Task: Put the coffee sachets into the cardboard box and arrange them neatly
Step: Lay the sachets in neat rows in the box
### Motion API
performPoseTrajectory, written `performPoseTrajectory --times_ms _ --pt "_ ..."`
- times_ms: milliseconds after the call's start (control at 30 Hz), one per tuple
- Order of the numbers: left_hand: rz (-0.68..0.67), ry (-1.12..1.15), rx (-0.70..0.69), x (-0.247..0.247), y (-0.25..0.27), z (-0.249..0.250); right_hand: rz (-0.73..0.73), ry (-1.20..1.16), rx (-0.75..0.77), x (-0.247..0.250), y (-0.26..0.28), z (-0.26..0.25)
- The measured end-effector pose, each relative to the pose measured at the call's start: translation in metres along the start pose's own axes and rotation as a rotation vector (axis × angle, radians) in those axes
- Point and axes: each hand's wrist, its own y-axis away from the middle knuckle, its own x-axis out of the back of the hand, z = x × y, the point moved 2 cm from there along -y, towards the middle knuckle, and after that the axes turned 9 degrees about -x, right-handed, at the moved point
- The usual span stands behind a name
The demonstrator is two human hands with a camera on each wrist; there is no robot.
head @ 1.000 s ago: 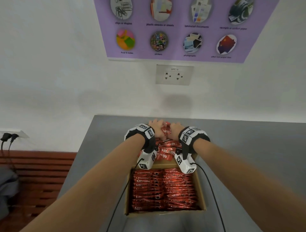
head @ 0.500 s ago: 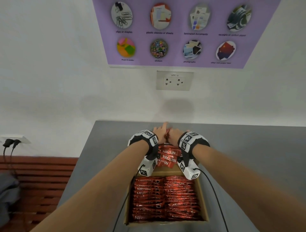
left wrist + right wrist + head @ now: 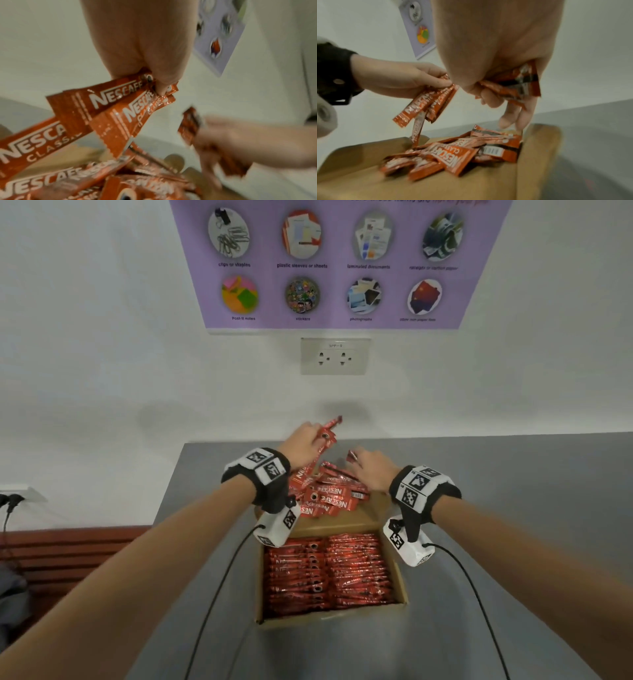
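A cardboard box (image 3: 399, 570) sits on the grey table, its near part filled with two tidy rows of red coffee sachets (image 3: 329, 570). A loose heap of sachets (image 3: 325, 496) lies on the box's far flap (image 3: 436, 189). My left hand (image 3: 306, 441) is raised over the heap and pinches a few sachets (image 3: 120, 102) that hang fanned out. Just right of it, my right hand (image 3: 371, 469) grips a small bunch of sachets (image 3: 513, 83), with its other fingers pointing down at the heap.
The grey table (image 3: 513, 508) runs to a white wall with a socket (image 3: 335, 356) and a purple poster (image 3: 337, 261). A wooden bench (image 3: 68, 549) stands lower left. Cables trail from both wrist cameras along the box sides.
Both hands were together, low on the heap; now they have lifted and moved apart, each holding sachets, the left higher than the right.
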Motion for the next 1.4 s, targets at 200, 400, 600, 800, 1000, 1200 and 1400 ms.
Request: performPoseTrajectory --times_ms 200,400,600,800,1000,1200,1400 --pt "0.101 0.025 0.000 0.025 0.045 0.016 -0.077 0.030 0.018 -0.015 0.016 0.003" --pt "0.081 0.250 0.123 0.019 0.075 0.015 -0.107 0.162 -0.050 -0.011 -0.005 -0.013" --pt "0.050 0.323 0.158 0.015 0.082 0.008 -0.297 0.352 -0.037 -0.022 -0.034 -0.020" --pt "0.031 0.337 0.198 0.008 0.079 0.008 -0.386 0.266 -0.042 -0.026 -0.028 -0.029" --pt "0.076 0.388 0.212 0.012 0.078 0.004 -0.505 0.200 -0.052 -0.029 -0.032 -0.025" --pt "0.115 0.452 0.213 0.017 0.084 0.004 -0.420 0.251 -0.051 -0.018 -0.012 -0.036" --pt "0.176 0.506 0.217 0.020 0.090 0.001 -0.311 0.248 -0.028 -0.016 0.004 -0.034"
